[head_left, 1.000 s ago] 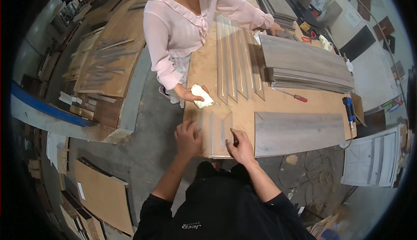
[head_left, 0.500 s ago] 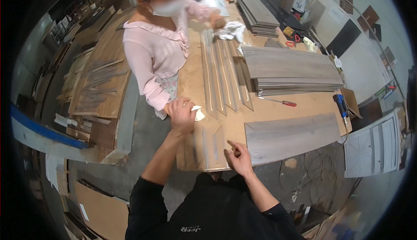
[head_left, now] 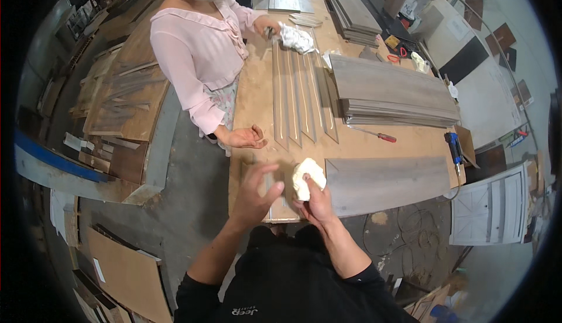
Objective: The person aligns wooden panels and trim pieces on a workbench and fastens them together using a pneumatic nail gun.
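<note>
My right hand (head_left: 319, 205) grips a crumpled cream cloth (head_left: 308, 174) above the near edge of the table, thumb pressed on it. Just left of it, my left hand (head_left: 254, 197) is raised with fingers spread, slightly blurred and holding nothing. Below my hands lie thin grey strips (head_left: 270, 206), partly covered by them. Beside the cloth on the right is a flat grey wood-grain board (head_left: 386, 184). Farther ahead, several grey strips with angled ends (head_left: 285, 125) lie side by side, pale bead lines running along them.
Across the left edge a co-worker in a pink blouse (head_left: 193, 59) has one hand (head_left: 246, 138) open and the other by a white cloth (head_left: 298, 38). Stacked grey boards (head_left: 392, 89), a red-handled screwdriver (head_left: 383, 137) and a blue tool with a cord (head_left: 453, 147) are at the right.
The cream cloth, earlier at my left hand beside the co-worker's hand, is now in my right hand. My left hand has drawn back toward me and opened. The co-worker has shifted left.
</note>
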Demonstrator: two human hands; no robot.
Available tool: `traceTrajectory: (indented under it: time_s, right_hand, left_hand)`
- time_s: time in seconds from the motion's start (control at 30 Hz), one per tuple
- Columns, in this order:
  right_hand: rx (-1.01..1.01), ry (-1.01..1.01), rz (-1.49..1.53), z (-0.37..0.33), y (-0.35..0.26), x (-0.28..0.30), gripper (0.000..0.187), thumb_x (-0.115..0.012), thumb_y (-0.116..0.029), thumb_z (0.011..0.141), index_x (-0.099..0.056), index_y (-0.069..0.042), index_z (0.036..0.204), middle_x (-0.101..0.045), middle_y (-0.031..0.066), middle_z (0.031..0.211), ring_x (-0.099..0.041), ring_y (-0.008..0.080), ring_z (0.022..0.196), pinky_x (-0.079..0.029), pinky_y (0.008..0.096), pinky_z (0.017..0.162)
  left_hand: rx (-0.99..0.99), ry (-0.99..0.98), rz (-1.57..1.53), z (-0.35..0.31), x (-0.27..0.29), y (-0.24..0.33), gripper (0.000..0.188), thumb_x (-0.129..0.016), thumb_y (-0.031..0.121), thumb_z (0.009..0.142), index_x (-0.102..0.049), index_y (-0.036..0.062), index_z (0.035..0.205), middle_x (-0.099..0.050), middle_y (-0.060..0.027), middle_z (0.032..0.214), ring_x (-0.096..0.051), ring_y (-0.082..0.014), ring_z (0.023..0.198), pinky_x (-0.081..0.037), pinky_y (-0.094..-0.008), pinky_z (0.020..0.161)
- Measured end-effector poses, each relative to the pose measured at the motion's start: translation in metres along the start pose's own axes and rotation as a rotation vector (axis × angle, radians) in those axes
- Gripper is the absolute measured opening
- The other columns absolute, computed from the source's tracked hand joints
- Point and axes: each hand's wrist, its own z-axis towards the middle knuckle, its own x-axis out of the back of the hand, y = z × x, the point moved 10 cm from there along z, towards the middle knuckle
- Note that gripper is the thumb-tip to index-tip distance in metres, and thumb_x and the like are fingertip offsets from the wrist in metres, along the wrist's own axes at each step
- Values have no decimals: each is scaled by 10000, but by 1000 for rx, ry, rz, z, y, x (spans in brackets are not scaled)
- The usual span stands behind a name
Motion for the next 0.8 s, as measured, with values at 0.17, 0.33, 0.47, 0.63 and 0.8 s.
traceTrajectory:
  time_s: [0.17,0.33,0.47,0.63,0.8]
  right_hand:
    - [32,229,-576,-20,5,36,347,-525,-192,1056,-554,24,1326,-666,71,1173,-631,160,1067,-506,308,915]
    - [154,5,-753,-39,-4,7,536,-487,-190,1057,-316,15,1522,-482,167,1445,-451,217,1344,-357,336,1128]
    - [-2,180,-398,-46,-7,31,603,-521,-164,1037,-276,-7,1565,-426,182,1521,-424,252,1383,-319,359,1165]
    - [144,96,-687,-48,-6,15,646,-573,-172,1013,-275,1,1559,-504,165,1442,-481,261,1338,-369,354,1130]
    - [-12,160,-515,-39,7,37,528,-588,-207,1004,-409,-4,1457,-659,164,1165,-683,255,1032,-552,369,899]
  left_hand:
    - [132,-228,-364,-45,-74,-36,539,-680,33,912,-476,15,1410,-594,-114,1265,-574,-187,1186,-462,-352,1013]
    - [266,-139,-435,-44,-97,-60,428,-601,53,896,-518,-15,1311,-660,-168,1193,-644,-240,1106,-517,-373,922]
    - [471,-148,-493,-60,-110,-75,344,-548,116,933,-547,-27,1246,-694,-184,1066,-682,-329,983,-522,-424,864]
    - [145,-105,-97,-49,-111,-46,335,-587,139,914,-563,-40,1196,-668,-278,981,-660,-433,934,-520,-495,794]
    - [111,-459,207,-59,-125,-36,426,-634,214,921,-522,-42,1243,-648,-297,1076,-631,-468,1029,-510,-540,865]
